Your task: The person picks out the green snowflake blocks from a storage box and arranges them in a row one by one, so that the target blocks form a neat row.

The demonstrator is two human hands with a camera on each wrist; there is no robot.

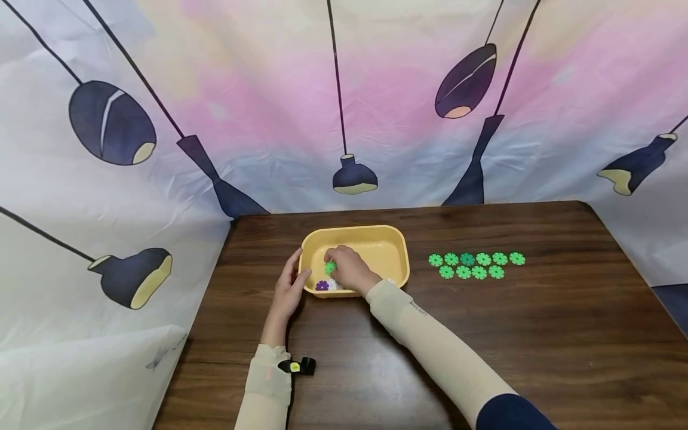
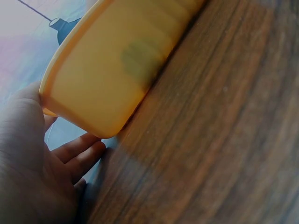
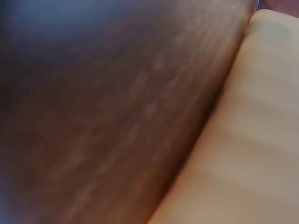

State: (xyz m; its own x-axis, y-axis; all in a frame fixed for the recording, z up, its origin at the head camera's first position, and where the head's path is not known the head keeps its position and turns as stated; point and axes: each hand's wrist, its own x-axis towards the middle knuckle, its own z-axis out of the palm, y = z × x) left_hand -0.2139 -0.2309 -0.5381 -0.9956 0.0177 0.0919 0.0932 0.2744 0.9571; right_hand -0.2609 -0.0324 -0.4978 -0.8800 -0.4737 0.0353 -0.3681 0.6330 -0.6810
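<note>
A yellow plastic tub (image 1: 387, 254) stands on the table. At its left end my left hand (image 1: 288, 289) holds the rim, thumb on the rim and fingers along the outside; the left wrist view shows this hand (image 2: 42, 158) against the tub wall (image 2: 88, 88). My right hand (image 1: 350, 270) reaches inside and pinches a green notched snowflake disc (image 1: 330, 267) at its fingertips. Below that lie a purple disc (image 1: 322, 286) and white discs (image 1: 334, 285), partly hidden by the hand. The right wrist view holds only the blurred table and tub side (image 3: 233, 163).
Right of the tub, several green snowflake discs (image 1: 479, 272) lie flat in two rows; one disc (image 1: 467, 259) is darker green. The brown wooden table (image 1: 537, 346) meets a curtain (image 1: 279, 119) printed with lamps at its back edge.
</note>
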